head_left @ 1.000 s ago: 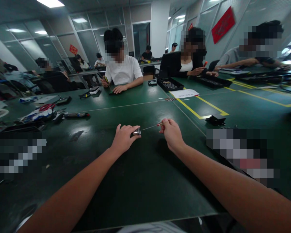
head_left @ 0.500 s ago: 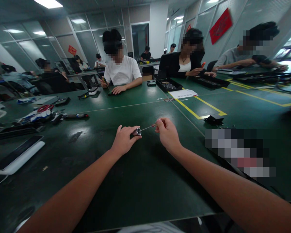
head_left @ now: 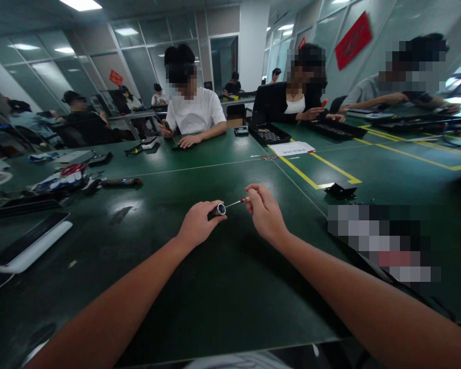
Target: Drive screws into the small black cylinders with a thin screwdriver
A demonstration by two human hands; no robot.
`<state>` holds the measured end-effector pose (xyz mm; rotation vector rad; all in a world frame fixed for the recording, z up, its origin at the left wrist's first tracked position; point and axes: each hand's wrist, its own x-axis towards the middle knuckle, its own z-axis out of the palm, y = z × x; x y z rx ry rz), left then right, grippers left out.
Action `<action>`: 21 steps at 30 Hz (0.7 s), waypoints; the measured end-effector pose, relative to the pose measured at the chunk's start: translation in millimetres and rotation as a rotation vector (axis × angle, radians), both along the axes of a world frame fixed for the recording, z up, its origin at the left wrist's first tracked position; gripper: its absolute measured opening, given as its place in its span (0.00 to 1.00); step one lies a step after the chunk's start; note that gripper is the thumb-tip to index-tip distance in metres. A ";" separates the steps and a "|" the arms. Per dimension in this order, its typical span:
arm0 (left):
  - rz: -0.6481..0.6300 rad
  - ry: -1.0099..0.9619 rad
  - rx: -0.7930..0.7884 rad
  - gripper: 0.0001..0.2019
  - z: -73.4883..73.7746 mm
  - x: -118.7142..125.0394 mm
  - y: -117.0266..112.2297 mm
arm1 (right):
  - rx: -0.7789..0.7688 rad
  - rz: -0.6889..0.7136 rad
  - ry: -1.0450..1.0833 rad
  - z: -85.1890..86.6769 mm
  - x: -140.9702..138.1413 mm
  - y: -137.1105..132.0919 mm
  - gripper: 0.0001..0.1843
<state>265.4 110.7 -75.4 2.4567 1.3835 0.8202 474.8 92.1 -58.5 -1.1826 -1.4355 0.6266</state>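
My left hand (head_left: 197,223) is closed around a short dark cylinder (head_left: 220,209) with a bright metal rim, its round end turned toward the right. My right hand (head_left: 265,211) pinches the handle of a small screwdriver (head_left: 236,203) with a thin metal shaft and a reddish collar. The shaft points left, and its tip lies at the rim of the cylinder; whether it touches cannot be made out. Both hands are just above the green table (head_left: 215,292). Most of the cylinder's body is hidden by my left fingers.
A phone on a white block (head_left: 46,243) lies at the left, with a dark pen-shaped tool (head_left: 121,182) and a pile of cables and gloves (head_left: 67,179) beyond. A small black part (head_left: 341,190) is at the right. Co-workers sit across the table near black trays (head_left: 269,134).
The fingers of my left hand have curled in more around the cylinder. The screwdriver has turned slightly in my right hand, and the whole view has shifted a little.
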 end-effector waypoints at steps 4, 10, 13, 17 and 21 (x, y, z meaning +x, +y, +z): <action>-0.010 0.007 -0.002 0.17 1.3 0.2 -1.0 | 0.005 -0.033 -0.090 2.9 -0.7 -2.2 0.19; 0.030 0.013 0.004 0.16 4.1 -0.3 -2.0 | -0.006 -0.013 0.032 -4.1 -2.0 1.7 0.11; 0.033 0.016 -0.007 0.16 3.2 -0.9 -1.8 | -0.019 -0.020 -0.020 -1.7 -1.9 0.7 0.15; 0.028 0.022 0.000 0.17 1.6 -1.2 -1.1 | -0.005 -0.037 -0.079 2.6 -2.3 -1.6 0.17; 0.039 0.013 0.014 0.17 3.3 -1.9 -1.6 | -0.008 -0.026 0.084 -2.9 -3.6 4.1 0.13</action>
